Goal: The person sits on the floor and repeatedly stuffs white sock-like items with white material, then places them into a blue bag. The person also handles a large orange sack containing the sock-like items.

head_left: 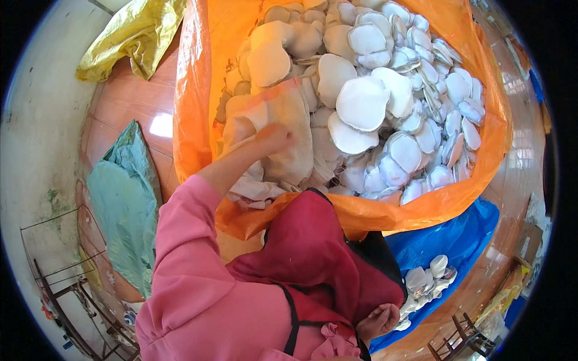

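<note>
A large orange plastic sack [194, 96], spread wide, holds a heap of white rounded fabric pads [363, 103], many in stacks. My left hand [274, 139], its fingers closed, is over a sheer whitish bag [293, 157] with a pinkish-orange edge, at the left side of the heap. Whether the fingers grip that bag is hidden. Low in the view, my right hand [379, 320] rests beside my dark red-covered leg [307, 240]. Its fingers are curled inward, and what they hold, if anything, cannot be made out.
A blue plastic sheet or sack [469, 231] with several white pads [428, 280] lies at the right. Left of the orange sack are a green sack [123, 198] and a yellow sack [135, 36]. A small stool [462, 338] stands at the lower right, a metal rack [66, 289] at the lower left.
</note>
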The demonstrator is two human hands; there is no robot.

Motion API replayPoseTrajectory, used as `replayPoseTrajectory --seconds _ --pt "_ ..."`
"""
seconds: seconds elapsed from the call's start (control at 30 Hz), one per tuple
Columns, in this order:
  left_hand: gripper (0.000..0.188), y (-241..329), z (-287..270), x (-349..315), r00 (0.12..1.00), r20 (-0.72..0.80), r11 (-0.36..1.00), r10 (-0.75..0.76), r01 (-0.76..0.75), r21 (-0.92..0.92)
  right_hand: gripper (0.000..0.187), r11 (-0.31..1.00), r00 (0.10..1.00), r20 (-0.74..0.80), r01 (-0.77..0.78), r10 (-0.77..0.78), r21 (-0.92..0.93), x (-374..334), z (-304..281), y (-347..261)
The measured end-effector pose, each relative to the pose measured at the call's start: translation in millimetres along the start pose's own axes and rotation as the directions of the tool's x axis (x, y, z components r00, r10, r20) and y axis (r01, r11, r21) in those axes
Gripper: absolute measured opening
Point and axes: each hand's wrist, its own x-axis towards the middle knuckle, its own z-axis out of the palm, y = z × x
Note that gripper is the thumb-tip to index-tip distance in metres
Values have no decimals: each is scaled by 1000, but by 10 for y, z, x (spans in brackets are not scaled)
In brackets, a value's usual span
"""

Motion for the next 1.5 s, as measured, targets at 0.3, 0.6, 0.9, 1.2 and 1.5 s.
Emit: replayPoseTrajectory --seconds 0.3,0.6,0.9,1.2,1.5 --pt "94 1014 108 993 804 -465 918 372 -394 53 6 998 995 86 58 -59 14 0 21 -76" --pt "113 1935 624 1114 880 -473 993 -40 -19 -119 8 992 986 117 113 -119 55 -19 -33 22" --pt "45 1310 994 1257 898 -430 996 87 -80 35 10 968 958 146 234 -245 91 -23 -61 64" --pt "32 1388 718 541 889 -455 968 59 -162 -190 13 956 975 114 159 -192 248 -86 -129 157" --pt "29 1343 507 -599 889 -450 455 80 -434 -777 14 937 965 144 166 -219 307 -52 -44 100"
